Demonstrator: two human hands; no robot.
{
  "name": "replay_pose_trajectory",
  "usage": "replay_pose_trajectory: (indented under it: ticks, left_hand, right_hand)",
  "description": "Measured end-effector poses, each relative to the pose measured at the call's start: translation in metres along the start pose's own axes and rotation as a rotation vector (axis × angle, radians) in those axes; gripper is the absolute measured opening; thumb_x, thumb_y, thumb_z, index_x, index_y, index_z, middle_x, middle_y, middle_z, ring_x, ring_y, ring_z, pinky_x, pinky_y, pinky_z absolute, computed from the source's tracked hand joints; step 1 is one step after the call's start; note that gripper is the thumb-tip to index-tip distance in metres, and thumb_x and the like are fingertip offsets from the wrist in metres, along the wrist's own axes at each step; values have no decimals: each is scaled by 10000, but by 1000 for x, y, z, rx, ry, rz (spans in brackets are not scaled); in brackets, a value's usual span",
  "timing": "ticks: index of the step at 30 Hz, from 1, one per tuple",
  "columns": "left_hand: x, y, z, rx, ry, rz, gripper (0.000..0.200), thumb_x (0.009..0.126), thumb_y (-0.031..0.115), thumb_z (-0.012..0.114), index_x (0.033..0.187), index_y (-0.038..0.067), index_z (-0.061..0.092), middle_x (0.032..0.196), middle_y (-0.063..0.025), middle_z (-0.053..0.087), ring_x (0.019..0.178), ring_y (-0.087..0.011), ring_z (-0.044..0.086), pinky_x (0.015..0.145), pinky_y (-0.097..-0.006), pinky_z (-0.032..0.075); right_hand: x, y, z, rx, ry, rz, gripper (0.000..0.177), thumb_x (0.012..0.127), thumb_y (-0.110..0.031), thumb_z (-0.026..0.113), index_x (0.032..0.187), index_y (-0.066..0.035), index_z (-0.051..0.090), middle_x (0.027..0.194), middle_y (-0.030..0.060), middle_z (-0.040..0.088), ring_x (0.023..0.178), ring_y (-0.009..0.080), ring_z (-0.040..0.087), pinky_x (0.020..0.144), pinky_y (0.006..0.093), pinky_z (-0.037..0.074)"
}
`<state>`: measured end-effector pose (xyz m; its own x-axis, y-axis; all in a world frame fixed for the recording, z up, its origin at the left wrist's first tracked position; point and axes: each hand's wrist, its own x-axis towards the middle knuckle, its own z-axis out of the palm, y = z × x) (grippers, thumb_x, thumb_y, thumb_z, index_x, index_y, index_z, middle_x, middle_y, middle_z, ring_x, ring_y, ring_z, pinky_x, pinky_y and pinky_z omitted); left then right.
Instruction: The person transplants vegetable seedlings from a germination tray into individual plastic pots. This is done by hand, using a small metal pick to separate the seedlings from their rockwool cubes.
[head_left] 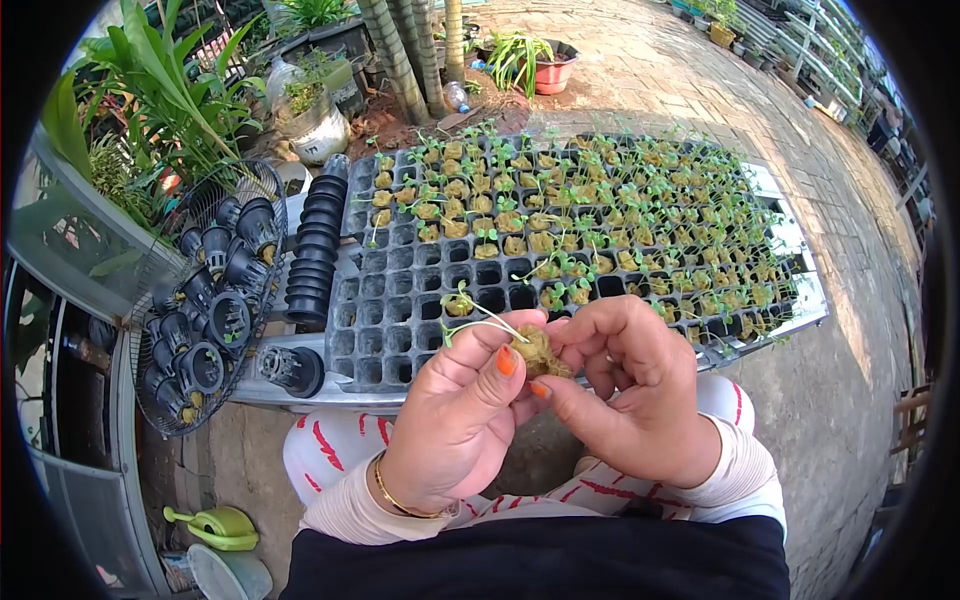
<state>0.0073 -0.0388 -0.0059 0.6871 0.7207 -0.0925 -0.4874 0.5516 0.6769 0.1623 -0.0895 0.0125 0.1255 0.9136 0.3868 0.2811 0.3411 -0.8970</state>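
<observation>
My left hand (455, 410) and my right hand (630, 385) meet in front of me, both pinching a small brownish sponge cube (540, 352) with a thin green seedling (470, 312) sticking out to the left. The cube sits between my thumbs and fingertips. Just beyond my hands lies a black seedling tray (400, 290) with many cells; its near left cells are empty, the rest hold sponge cubes with sprouts (600, 215).
A stack of black net pots (315, 250) lies along the tray's left edge, one loose pot (292, 368) near its corner. A wire basket (215, 300) holds several more pots. Potted plants stand at the back left; a green watering can (215, 525) sits on the paved ground.
</observation>
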Motion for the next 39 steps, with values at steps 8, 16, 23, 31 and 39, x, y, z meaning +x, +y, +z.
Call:
replay_pose_trajectory:
  ticks: [8,16,23,31,39]
  left_hand:
    - [-2,0,0,-5,13,7,396,938,224,542,1271,38,435,1206,-164,546,1095,-306,555,930,-410,465]
    - [-2,2,2,-42,-16,36,387,945,216,527,1284,62,425,1246,-143,539,1162,-277,524,965,-433,444]
    - [-2,2,-1,-90,-39,27,388,932,211,557,1279,66,459,1302,-151,507,1208,-269,493,1030,-426,389]
    - [-2,2,0,-96,-26,28,382,938,208,546,1278,59,457,1299,-151,508,1195,-261,502,1044,-436,384]
    - [-2,1,0,-96,-19,20,391,922,221,568,1267,66,469,1284,-141,524,1187,-254,511,1044,-444,380]
  right_hand:
    - [2,-2,0,-20,-3,-42,304,724,62,653,991,-2,523,768,41,593,535,27,469,432,183,344]
    - [3,1,1,-69,33,-72,345,708,61,641,1025,-7,526,803,46,623,471,25,395,415,191,311]
    - [2,0,0,-124,67,-53,374,707,71,628,1057,-4,522,748,42,622,455,31,390,411,200,308]
    - [1,0,-6,-203,10,-113,400,737,81,579,1119,42,463,783,58,624,524,-7,417,473,154,322]
    - [1,0,-5,-257,41,-179,400,734,97,574,1118,36,482,752,44,612,515,-3,401,467,158,309]
